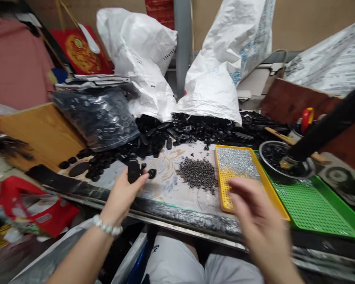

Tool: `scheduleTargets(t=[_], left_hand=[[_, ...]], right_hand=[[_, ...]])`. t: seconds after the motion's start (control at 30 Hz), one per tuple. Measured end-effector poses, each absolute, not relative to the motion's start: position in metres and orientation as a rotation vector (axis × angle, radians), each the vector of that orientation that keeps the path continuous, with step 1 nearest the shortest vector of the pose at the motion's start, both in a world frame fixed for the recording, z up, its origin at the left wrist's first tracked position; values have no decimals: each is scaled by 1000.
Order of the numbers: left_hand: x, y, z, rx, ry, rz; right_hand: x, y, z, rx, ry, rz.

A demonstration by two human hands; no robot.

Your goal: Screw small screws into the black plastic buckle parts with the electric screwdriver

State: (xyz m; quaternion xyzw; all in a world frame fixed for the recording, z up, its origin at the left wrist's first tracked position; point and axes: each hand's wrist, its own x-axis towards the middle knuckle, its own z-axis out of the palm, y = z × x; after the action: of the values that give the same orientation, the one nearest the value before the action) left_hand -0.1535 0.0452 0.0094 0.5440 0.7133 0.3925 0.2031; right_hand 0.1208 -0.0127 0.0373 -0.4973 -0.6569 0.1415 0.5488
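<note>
My left hand [122, 193], with a bead bracelet [106, 227] at its wrist, is closed around a flat black plastic part [133, 171]. A small round black piece [152, 173] shows just past its fingertips; whether it is held or lies on the table I cannot tell. Over the near right edge of the yellow tray [224, 199], my right hand [257, 213] is smeared by motion, its fingers bent. Small silvery pins [236, 159] cover the far half of that tray. Between the hands lies a pile of tiny dark metal pieces [197, 173] on the tabletop.
White sacks [210, 83] spill black parts [192, 130] along the back. A clear bag of black pieces [97, 118] leans at left. On the right stand a green tray [316, 209], a metal bowl [263, 157] and a slanting black tube [328, 118] above it.
</note>
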Motion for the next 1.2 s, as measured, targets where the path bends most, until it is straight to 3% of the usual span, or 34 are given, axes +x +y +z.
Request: scheduleTargets(t=[0.1,0.2,0.3,0.43,0.6,0.83,1.2], left_hand=[[-87,18,7,1210,1525,1206],[-44,5,7,981,1273,1218],[-26,3,8,944,1159,1188],[-19,-1,8,956,1055,1079],[-15,-10,5,1182,1179,1015],[-10,-15,9,1617,1383,999],[-7,-19,6,1760,1479,1031]], right_hand=[[88,7,21,-1133,-1470,1069],[84,14,6,-1068,-1241,1391],[99,6,1,-1072,-1204,1216],[115,-4,2,-1120,-1524,670],[117,-8,3,-1041,-1798,259],[122,-13,9,-1026,-1825,179],[124,-15,9,-1040,-1800,241]])
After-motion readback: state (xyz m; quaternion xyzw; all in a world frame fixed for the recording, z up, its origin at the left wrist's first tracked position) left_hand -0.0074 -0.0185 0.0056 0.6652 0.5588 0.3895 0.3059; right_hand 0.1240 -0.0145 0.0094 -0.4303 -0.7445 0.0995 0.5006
